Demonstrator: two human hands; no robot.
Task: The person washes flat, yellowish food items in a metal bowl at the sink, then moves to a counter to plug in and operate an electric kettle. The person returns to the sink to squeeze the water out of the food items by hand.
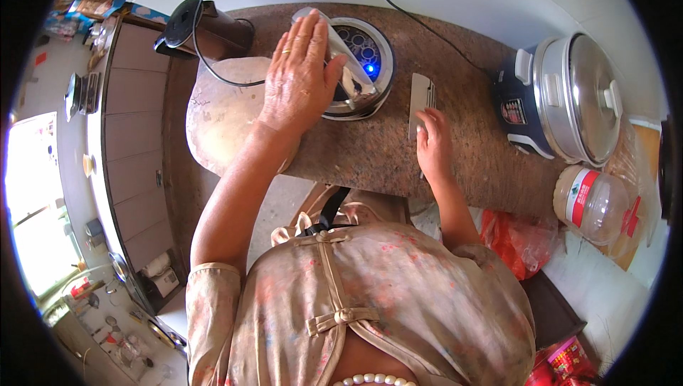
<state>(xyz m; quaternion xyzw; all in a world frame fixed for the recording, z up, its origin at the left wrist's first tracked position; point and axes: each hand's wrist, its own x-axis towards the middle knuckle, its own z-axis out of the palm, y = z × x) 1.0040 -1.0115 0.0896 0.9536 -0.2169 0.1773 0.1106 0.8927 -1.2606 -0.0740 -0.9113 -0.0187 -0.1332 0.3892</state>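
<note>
My left hand [299,74], with a ring on one finger, lies back up over the left side of a round electric appliance [392,60]. The appliance has a shiny metal part and a control panel with round buttons and a lit blue light. The palm is hidden, so its hold cannot be told. A pale round board [229,114] lies under my left wrist. Farther right, my right hand [435,143] has curled fingers at the near end of a flat, pale, slotted piece [419,95] on the brown counter [352,156]. Whether it grips this piece is unclear.
A dark kettle [224,31] stands back left. At right are a large steamer-type electric cooker [560,98] and a clear plastic jar [600,204]. Black cords [416,19] cross the back. Red plastic bags [512,242] sit below the counter's right edge; cabinets [136,114] line the left.
</note>
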